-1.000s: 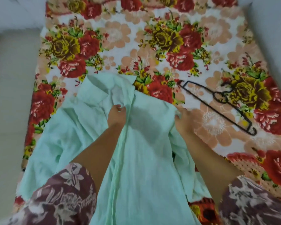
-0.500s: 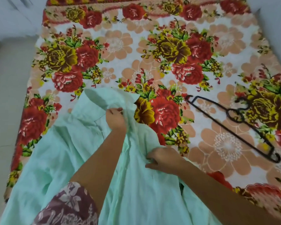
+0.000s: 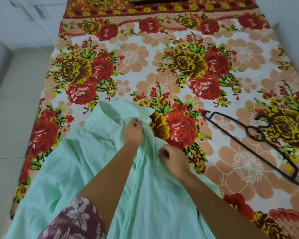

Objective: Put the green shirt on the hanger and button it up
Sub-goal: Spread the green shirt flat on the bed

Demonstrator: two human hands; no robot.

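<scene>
Though in left hand (image 3: 133,131) and right hand (image 3: 173,161), green shirt (image 3: 67,169) apart from hanger (image 3: 248,148).

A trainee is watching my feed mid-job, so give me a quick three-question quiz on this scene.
1. True or false: the hanger is already inside the green shirt.
2. The left hand and right hand both grip the shirt; which is nearer its collar? A) left B) right
3. What does the hanger lie on?
Key: 1 false; 2 A; 3 the flowered bedsheet.
</scene>
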